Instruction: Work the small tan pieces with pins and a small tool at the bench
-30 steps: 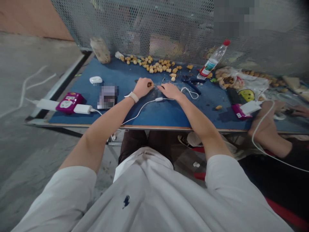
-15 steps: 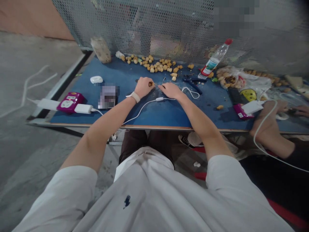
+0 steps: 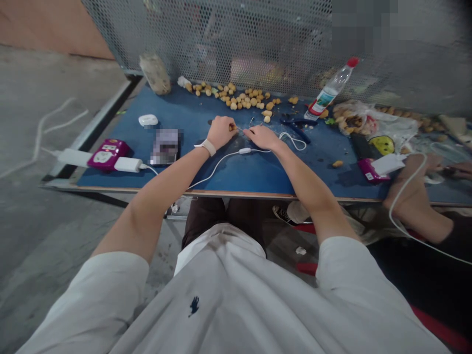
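My left hand point(image 3: 220, 132), with a pale band on its wrist, is closed around a small tan gourd point(image 3: 232, 127), whose end shows between the fingers. Just to its right, my right hand point(image 3: 261, 136) pinches a slim pen-like tool, mostly hidden by the fingers. Its thin tip point(image 3: 240, 129) points at the gourd; whether they touch I cannot tell. A white cord point(image 3: 225, 158) with an inline switch point(image 3: 244, 151) runs below both hands, and a loop of it lies to the right. Behind the hands is a pile of similar small gourds point(image 3: 243, 101).
Blue-handled pliers point(image 3: 300, 132) and a red-capped bottle point(image 3: 328, 93) stand or lie right of my hands. A phone point(image 3: 165, 146), a white case point(image 3: 148, 120) and a purple power socket point(image 3: 108, 155) are at left. At far right, a person's arm point(image 3: 415, 196) rests near another purple socket point(image 3: 370, 170).
The view has shifted very slightly. Both hands stay almost in place, and the thin tip between them shows more plainly.
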Demonstrator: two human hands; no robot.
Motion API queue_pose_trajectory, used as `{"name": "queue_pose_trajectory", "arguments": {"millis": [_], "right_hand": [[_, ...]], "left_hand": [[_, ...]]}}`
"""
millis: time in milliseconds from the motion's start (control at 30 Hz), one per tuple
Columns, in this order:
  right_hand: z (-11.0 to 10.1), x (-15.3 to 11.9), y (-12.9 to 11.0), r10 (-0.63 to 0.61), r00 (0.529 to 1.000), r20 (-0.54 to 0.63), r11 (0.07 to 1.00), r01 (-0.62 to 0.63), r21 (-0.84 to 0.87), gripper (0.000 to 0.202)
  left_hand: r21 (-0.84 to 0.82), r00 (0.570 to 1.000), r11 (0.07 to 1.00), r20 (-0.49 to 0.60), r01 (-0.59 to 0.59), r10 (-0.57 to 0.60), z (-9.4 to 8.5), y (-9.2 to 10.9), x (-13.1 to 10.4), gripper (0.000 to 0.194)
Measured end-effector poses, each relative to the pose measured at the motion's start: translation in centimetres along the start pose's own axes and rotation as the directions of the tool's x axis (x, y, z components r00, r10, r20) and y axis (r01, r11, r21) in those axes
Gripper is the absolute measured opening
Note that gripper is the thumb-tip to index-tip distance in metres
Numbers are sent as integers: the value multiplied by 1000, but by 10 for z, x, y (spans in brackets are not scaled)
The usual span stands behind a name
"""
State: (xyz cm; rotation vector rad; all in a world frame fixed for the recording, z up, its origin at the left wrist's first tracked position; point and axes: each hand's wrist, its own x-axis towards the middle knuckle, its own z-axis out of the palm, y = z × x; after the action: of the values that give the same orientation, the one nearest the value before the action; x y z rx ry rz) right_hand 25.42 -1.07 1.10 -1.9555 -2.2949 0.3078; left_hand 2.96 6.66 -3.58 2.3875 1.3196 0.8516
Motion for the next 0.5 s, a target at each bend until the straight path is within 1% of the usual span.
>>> {"name": "queue_pose_trajectory", "arguments": {"millis": [200,367,500], "right_hand": [[0,0,0,-3,1000,-12,1000,3,-7,70],[-1,-1,-1,-12,1000,-6,1000,12,-6,76],[-3,-3,-3,-13,1000,-10,1000,13,-16,80]], "left_hand": [[19,999,1000,30,11,-12,-1,-4,1,16],[35,1000,999,-18,-12,12,1,-2,1,14],[76,1000,997,12,13,-14,0,0,1,13]]}}
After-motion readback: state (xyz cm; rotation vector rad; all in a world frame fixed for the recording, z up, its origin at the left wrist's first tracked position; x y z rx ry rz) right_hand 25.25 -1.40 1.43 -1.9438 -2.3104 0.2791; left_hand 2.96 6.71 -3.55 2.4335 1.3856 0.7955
